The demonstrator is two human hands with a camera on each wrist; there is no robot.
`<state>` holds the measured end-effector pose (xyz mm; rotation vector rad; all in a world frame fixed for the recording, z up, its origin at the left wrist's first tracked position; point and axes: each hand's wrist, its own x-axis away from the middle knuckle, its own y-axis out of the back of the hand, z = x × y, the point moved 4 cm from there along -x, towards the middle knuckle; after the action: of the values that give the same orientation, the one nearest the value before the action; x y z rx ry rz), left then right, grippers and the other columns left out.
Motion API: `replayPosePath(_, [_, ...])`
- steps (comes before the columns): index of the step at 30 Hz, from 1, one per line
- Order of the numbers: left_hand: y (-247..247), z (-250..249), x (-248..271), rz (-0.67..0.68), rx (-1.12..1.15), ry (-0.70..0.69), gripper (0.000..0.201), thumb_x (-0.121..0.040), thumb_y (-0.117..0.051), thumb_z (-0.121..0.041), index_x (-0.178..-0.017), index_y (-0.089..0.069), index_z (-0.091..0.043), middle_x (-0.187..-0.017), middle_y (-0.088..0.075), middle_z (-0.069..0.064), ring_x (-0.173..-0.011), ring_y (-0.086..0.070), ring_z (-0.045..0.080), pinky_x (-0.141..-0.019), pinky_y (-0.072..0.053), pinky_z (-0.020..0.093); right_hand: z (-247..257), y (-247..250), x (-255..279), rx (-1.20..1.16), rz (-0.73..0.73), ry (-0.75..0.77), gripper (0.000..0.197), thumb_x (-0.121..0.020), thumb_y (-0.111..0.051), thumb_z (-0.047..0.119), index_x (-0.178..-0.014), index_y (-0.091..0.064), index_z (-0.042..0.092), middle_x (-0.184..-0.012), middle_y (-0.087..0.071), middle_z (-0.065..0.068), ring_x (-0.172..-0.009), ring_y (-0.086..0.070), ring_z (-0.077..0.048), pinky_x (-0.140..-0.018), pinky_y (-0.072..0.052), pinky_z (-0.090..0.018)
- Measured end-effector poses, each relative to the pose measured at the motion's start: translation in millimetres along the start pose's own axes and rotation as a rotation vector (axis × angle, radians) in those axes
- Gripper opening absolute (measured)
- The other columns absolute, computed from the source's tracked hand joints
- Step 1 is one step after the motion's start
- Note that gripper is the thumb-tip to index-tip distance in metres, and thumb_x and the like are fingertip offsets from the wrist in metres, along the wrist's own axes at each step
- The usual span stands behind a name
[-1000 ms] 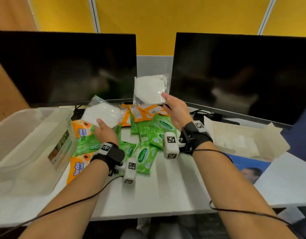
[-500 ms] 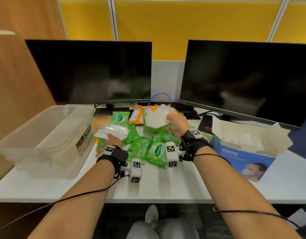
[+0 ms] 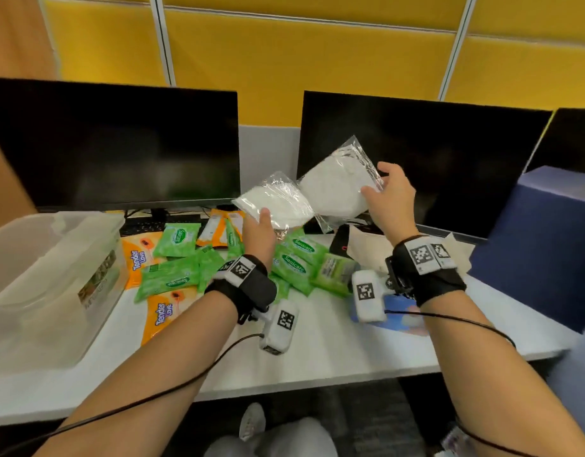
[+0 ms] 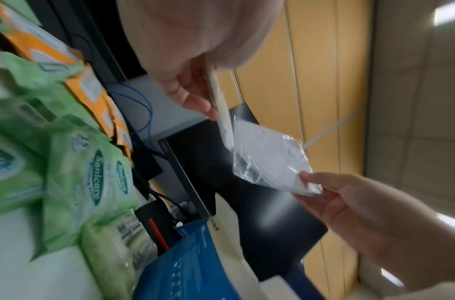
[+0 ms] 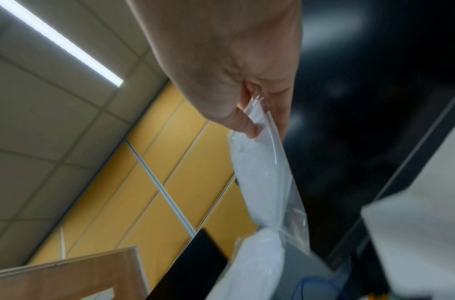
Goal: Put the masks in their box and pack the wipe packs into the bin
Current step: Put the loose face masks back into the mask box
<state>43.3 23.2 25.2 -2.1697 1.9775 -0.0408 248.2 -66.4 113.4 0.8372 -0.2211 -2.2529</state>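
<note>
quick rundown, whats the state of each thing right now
left hand: holds one bagged mask, lifted
right hand: holds another bagged mask, lifted
mask box: flaps open
clear bin: open, no packs visible inside
wipe packs: loose on desk
monitors: dark

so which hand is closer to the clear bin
Left. The left hand is up over the wipe packs, just right of the bin; the right hand is farther right, in front of the right monitor.
</note>
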Motion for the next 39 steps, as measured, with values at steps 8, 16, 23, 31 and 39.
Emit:
replayPosePath(8, [-65.5,-3.4,23.8,0.189,-0.474,-0.335,0.087,-0.086,-0.04,0.013,-0.147,-0.016,-0.044,-0.129,-0.046,0.021,-0.086,-0.052,0.024,-0.072,-0.048,0.034,-39.6,89.6,4.5,0.171,-0.127,-0.026,0.012,-0.088,-0.054,0.007,-0.099,-0.056,0.003,-0.097,-0.055,-0.007,-0.085,-0.049,-0.014,-0.057,-0.033,-0.011])
replayPosePath(16, [-115.7,22.5,41.2,0.416,-0.943,-0.138,0.055,-0.086,-0.055,-0.054,-0.067,-0.06,-0.003,-0.074,-0.052,0.015,-0.068,-0.057,0.031,-0.05,-0.031,0.028,-47.2,99.7,22.5,0.301,-0.164,-0.011,0.01,-0.086,-0.053,0.004,-0.083,-0.044,0.009,-0.086,-0.048,-0.005,-0.067,-0.041,-0.013,-0.051,-0.027,-0.018])
replayPosePath(23, [-131.8,32.2,50.6,0.44,-0.963,-0.041,0.051,-0.083,-0.063,-0.043,-0.108,-0.061,0.002,-0.122,-0.057,0.023,-0.104,-0.059,0.032,-0.079,-0.049,0.036,-60.1,84.9,31.3,0.365,0.026,-0.138,0.019,-0.088,-0.056,0.008,-0.106,-0.052,0.003,-0.093,-0.048,-0.005,-0.081,-0.048,-0.019,-0.049,-0.026,-0.017])
replayPosePath(31, [-112.5,31.3,72.7,0.242,-0.752,0.017,0.037,-0.098,-0.043,-0.018,-0.127,-0.044,0.006,-0.14,-0.033,0.025,-0.112,-0.049,0.038,-0.089,-0.038,0.035,-36.1,77.8,32.8,0.447,0.185,-0.076,0.021,-0.088,-0.062,0.013,-0.099,-0.044,0.013,-0.095,-0.05,-0.007,-0.086,-0.057,-0.026,-0.066,-0.052,-0.031])
replayPosePath(39, [-108.5,32.0,85.4,0.249,-0.658,0.049,0.035,-0.097,-0.043,-0.017,-0.123,-0.045,0.006,-0.138,-0.031,0.023,-0.108,-0.048,0.036,-0.09,-0.038,0.034,-70.3,20.9,49.7,0.623,0.529,-0.122,0.044,-0.091,-0.051,0.006,-0.133,-0.038,0.006,-0.121,-0.059,-0.019,-0.105,-0.062,-0.033,-0.081,-0.047,-0.035])
